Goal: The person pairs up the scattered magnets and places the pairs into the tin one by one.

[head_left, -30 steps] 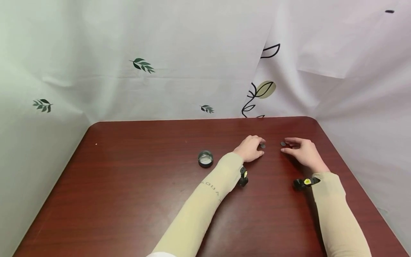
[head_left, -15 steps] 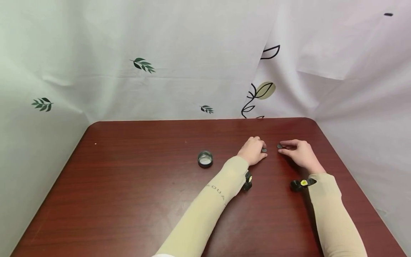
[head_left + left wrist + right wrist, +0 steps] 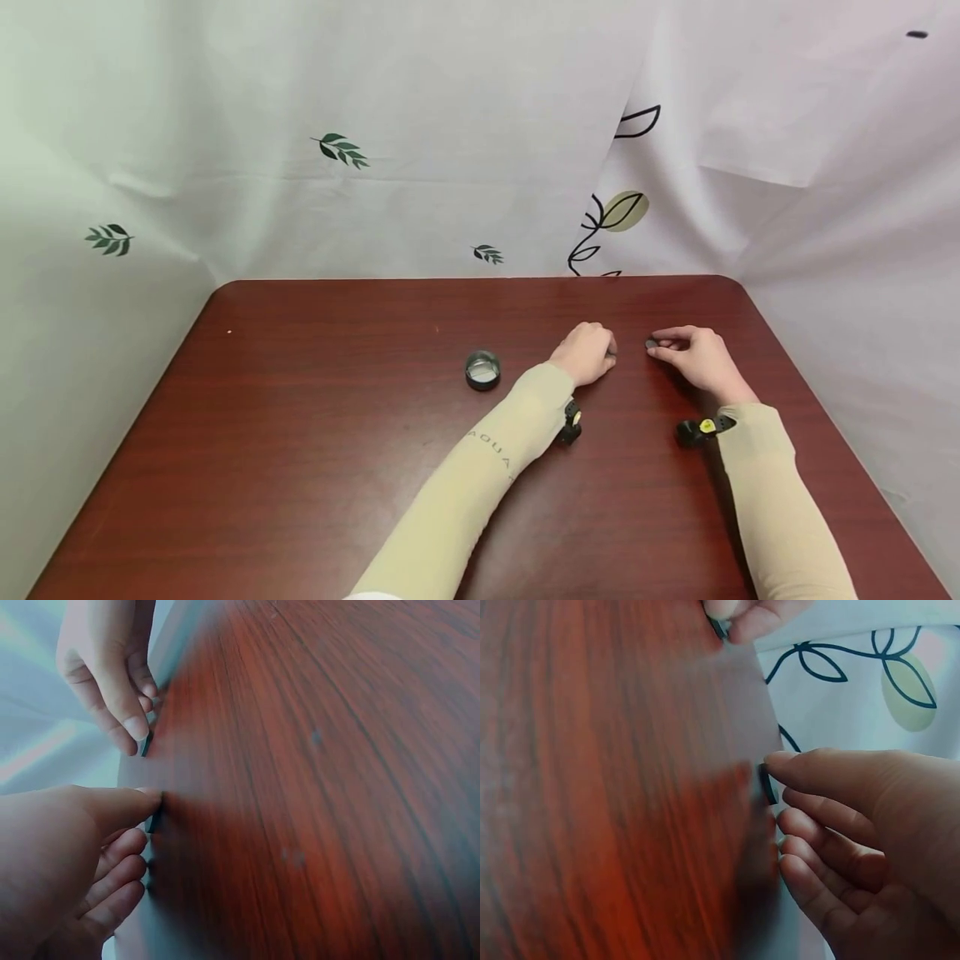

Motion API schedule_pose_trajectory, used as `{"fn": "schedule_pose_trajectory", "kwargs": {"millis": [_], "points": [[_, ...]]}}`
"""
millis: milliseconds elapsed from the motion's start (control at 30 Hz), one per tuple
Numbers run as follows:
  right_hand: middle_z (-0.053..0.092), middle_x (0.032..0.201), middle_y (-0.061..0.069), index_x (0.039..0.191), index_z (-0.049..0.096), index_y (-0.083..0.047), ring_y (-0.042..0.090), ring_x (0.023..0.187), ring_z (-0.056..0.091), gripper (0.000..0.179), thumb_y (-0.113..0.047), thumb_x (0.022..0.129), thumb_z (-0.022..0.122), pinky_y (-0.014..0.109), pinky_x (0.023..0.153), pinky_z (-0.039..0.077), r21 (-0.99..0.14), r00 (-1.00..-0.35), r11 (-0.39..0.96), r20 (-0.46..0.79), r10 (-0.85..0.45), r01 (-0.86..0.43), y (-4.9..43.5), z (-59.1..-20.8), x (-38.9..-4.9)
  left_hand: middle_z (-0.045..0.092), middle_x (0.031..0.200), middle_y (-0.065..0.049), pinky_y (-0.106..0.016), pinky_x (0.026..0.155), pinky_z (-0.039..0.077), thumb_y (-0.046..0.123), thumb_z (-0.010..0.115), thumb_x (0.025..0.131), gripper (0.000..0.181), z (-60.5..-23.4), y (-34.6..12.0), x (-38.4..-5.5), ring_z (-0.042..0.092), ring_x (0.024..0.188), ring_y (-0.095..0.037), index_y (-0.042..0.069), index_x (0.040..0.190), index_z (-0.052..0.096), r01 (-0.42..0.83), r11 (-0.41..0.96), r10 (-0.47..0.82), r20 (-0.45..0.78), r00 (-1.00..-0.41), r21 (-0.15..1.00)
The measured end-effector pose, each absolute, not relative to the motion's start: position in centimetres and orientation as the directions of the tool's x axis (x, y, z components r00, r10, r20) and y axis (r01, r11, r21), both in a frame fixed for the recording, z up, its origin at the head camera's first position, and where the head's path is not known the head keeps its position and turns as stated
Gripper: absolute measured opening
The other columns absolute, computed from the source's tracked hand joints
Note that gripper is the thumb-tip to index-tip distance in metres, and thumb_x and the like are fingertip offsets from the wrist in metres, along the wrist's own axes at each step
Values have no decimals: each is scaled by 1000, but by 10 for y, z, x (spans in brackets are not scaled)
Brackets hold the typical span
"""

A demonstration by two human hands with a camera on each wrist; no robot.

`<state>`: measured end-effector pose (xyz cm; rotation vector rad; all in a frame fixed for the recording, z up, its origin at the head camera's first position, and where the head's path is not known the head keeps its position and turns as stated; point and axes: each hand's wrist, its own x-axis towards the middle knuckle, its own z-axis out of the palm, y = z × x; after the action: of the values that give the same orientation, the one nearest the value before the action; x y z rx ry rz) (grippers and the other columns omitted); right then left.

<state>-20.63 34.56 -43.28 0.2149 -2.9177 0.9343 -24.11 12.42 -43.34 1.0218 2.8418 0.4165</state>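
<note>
In the head view my left hand (image 3: 583,354) is at the right rear of the table, pinching a small dark round disc (image 3: 156,817) between thumb and fingers. Facing it, my right hand (image 3: 701,360) pinches a second dark disc (image 3: 767,784) at the tips of its thumb and fingers. A gap separates the two hands, and both discs stand tilted on edge, low over the tabletop. Left of my left hand sits a small round black container (image 3: 482,371), open at the top, with a shiny pale inside.
The reddish-brown wooden table (image 3: 300,433) has rounded far corners. White curtains (image 3: 420,125) with leaf prints hang close behind it and along both sides. A tiny white speck (image 3: 229,332) lies at the far left.
My right hand has shifted left and its fingers have closed on its disc. My left hand's fingers have also drawn together on the other disc. The container stays put.
</note>
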Motion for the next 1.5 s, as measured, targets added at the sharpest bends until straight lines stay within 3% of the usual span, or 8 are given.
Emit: {"fn": "schedule_pose_trajectory", "kwargs": {"millis": [133,567,1033,1500], "points": [[73,95,11,115,75,1,26,85,66,31,-21,93,78,36,76,50,-568,-989,809,91,-121,-151,345,-433,-207,69,111,3,-17,93,46,23,67,100,19,-433,116,-239,61,109,-12,15,114,77,617,729,646,-2,-763,295],[73,90,7,106,78,-2,22,79,64,25,-22,91,80,26,68,49,-577,-983,796,107,-150,-184,336,-432,-205,67,115,1,-16,90,45,24,67,101,22,-429,94,-230,61,109,-12,14,120,74,627,721,663,-32,-748,293],[71,89,5,98,80,-5,19,75,67,16,-15,87,83,18,65,50,-574,-956,765,188,-225,-293,311,-439,-198,67,110,2,-19,89,47,24,67,101,17,-434,84,-222,61,107,-14,15,113,74,596,722,630,23,-776,351],[70,87,4,98,79,-3,18,76,65,15,-12,87,83,25,67,51,-565,-943,756,180,-279,-331,295,-433,-196,66,109,2,-17,89,46,24,69,99,17,-441,84,-223,60,104,-14,15,113,75,581,721,610,51,-791,378]]}}
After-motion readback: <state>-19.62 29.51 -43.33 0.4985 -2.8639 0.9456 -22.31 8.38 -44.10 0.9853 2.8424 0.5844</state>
